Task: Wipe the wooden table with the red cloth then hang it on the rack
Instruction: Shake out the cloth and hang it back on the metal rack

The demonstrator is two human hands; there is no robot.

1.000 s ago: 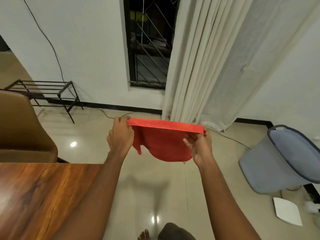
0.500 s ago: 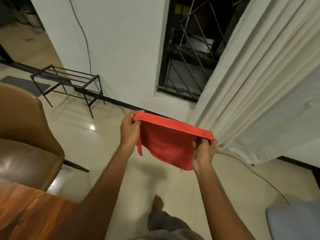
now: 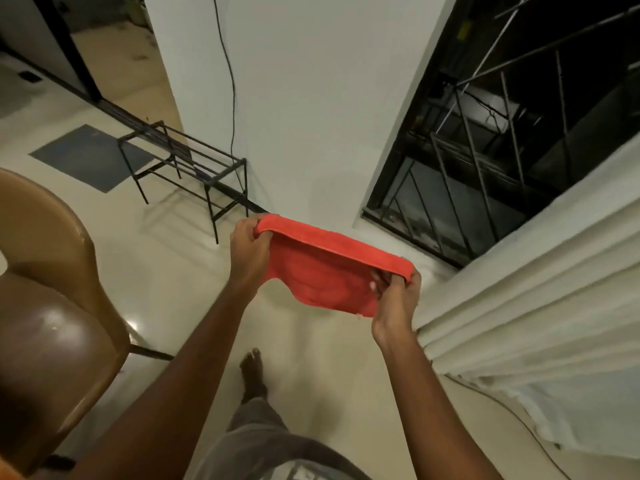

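We see a white wall (image 3: 311, 98) with a thin black cable (image 3: 234, 98) running down it. To its right, a window (image 3: 485, 161) with a black metal grille shows darkness outside, and a cream curtain (image 3: 536, 323) hangs in folds beside it. The glossy cream floor (image 3: 180, 271) carries a bright spot of glare near a brown leather chair (image 3: 52, 323). A grey mat (image 3: 86, 157) lies farther off.

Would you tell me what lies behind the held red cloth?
Around the red cloth, pale floor and the white wall foot show; what lies directly behind it is covered.
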